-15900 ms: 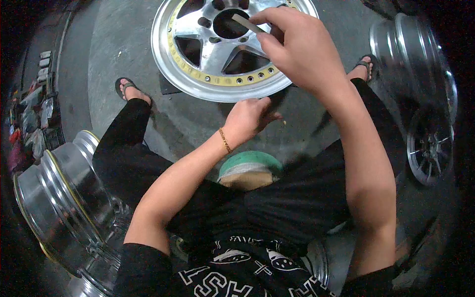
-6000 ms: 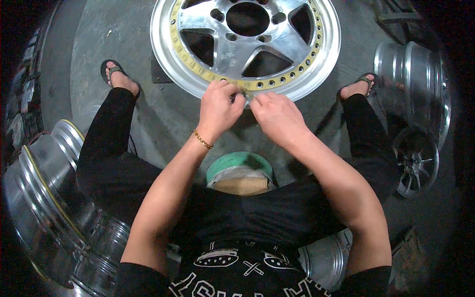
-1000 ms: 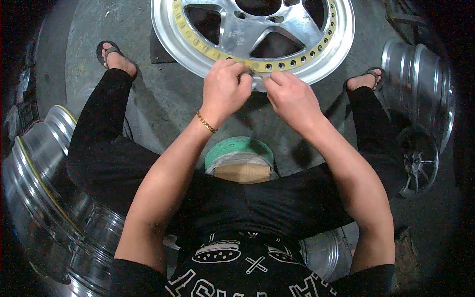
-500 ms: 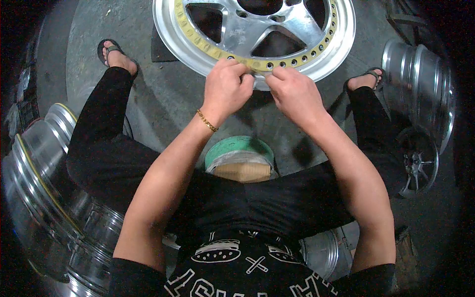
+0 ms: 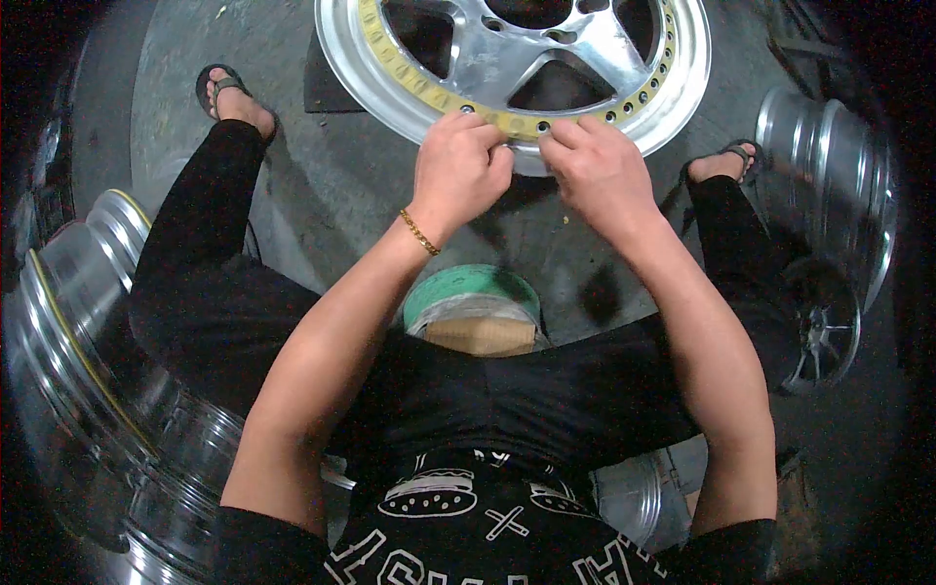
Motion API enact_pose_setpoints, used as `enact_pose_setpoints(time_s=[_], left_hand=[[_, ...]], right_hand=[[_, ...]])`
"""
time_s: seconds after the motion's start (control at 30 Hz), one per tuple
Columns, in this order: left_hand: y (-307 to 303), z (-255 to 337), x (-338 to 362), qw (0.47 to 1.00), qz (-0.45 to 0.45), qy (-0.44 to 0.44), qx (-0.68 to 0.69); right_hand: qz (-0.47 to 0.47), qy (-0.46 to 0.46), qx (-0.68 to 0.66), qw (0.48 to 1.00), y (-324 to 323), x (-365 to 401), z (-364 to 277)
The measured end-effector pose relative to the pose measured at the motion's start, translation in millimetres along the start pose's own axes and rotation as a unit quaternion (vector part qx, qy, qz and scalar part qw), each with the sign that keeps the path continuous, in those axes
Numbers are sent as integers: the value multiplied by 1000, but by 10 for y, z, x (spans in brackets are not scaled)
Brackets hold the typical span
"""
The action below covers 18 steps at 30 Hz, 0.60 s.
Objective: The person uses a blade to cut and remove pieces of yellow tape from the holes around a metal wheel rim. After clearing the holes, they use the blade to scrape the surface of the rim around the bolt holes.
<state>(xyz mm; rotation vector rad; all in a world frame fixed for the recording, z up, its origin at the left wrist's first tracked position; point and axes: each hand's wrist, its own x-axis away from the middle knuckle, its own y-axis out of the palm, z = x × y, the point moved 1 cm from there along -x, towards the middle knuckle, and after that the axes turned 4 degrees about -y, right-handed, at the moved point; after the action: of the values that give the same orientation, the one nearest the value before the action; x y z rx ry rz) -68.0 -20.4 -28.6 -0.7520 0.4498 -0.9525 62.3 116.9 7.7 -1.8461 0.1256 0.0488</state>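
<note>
A silver five-spoke wheel rim (image 5: 374, 105) lies in front of me at the top of the head view. Yellow tape (image 5: 414, 84) runs along the inner part of its lip, with round holes showing on the right side. My left hand (image 5: 460, 166), with a gold bracelet at the wrist, is closed at the near edge of the rim, its fingers on the tape. Close beside it, my right hand (image 5: 597, 171) is also closed, with fingertips at the tape by an uncovered hole. What the fingertips pinch is too small to make out.
Between my legs is a round green-rimmed seat or drum (image 5: 473, 281) with cardboard on it. Several metal rims (image 5: 73, 322) stand at the left, more rims (image 5: 824, 166) at the right, and a dark spoked wheel (image 5: 824, 327) near my right knee. My feet flank the big rim.
The big rim and both hands appear slightly further right in view. My right hand has shifted a little along the rim, its fingers now covering other holes. Both hands remain closed.
</note>
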Motion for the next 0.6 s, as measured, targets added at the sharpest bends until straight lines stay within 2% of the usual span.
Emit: enact_pose_setpoints(time_s=[0.23, 0.6], left_hand=[[1, -4, 7, 1000, -10, -3, -9], [12, 0, 4, 999, 34, -23, 16]], right_hand=[[14, -9, 27, 1000, -23, -20, 42], [18, 31, -28, 999, 3, -5, 41]])
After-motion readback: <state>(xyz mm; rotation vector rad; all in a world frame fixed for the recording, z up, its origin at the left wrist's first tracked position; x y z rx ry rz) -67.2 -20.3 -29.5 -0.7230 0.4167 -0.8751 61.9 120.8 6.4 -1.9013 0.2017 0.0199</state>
